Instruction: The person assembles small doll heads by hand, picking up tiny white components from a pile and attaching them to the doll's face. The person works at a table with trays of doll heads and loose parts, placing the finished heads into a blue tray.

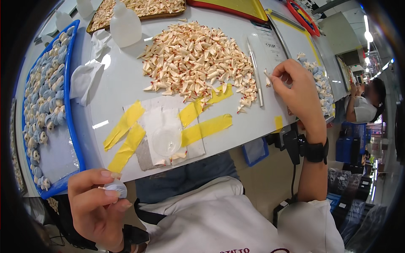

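Note:
My left hand (pixel 97 206) pinches a small blue rounded figurine piece (pixel 116 188) between thumb and fingers, beside the near corner of the blue tray. Over the right side of the table, my right hand (pixel 294 86) is closed on a small cream-coloured pointed piece (pixel 268 76) at its thumb and fingertip. A large pile of similar cream pieces with red tips (pixel 198 59) lies on the table between my hands. Nearer me, a clear round shallow dish (pixel 165 141) rests on a white sheet held by yellow tape (pixel 206 130). Several cream pieces lie at the sheet's near edge.
The blue tray (pixel 76 143) at left holds many blue-and-cream figurines. A white squeeze bottle (pixel 125 27) and white cloth (pixel 85 82) stand beside it. A slim rod (pixel 256 80) lies right of the pile. More blue pieces (pixel 322 84) lie at far right. Another person (pixel 366 105) sits beyond.

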Available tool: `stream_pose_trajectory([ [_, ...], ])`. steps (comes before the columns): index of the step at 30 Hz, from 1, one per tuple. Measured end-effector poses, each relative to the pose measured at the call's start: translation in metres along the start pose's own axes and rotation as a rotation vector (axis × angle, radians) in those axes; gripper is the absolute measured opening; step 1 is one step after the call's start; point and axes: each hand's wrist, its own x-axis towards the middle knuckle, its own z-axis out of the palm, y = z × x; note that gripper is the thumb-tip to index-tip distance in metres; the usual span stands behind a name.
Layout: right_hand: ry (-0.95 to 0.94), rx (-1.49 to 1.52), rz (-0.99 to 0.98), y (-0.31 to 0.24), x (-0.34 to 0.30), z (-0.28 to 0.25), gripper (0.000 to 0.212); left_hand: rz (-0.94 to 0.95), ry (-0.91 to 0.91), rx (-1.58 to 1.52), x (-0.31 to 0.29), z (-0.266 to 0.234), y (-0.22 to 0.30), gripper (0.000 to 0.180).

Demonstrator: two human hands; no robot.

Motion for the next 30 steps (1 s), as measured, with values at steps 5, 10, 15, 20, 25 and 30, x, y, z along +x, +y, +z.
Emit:
stream_pose_trajectory([
  [5, 0.134, 0.173, 0.095, -0.002, -0.005, -0.010, 0.009, 0.020, -0.067, -0.073, -0.005, -0.003, -0.002, 0.021],
  [10, 0.214, 0.496, 0.123, -0.004, -0.011, -0.018, 0.007, -0.030, -0.076, -0.161, -0.009, -0.003, -0.003, 0.024],
  [15, 0.162, 0.646, 0.234, -0.005, -0.024, -0.026, 0.019, -0.066, 0.016, -0.315, -0.007, 0.009, -0.011, 0.030],
  [20, 0.167, 0.692, 0.206, -0.010, -0.031, -0.024, 0.019, -0.095, -0.006, -0.504, -0.011, 0.011, -0.014, 0.032],
  [25, 0.141, 0.793, 0.047, -0.026, -0.032, -0.021, 0.014, -0.132, -0.049, -0.713, -0.013, 0.015, -0.020, 0.033],
  [30, 0.027, 0.926, -0.068, -0.064, -0.026, -0.008, 0.017, -0.330, 0.088, -0.724, -0.011, 0.033, -0.012, 0.047],
])
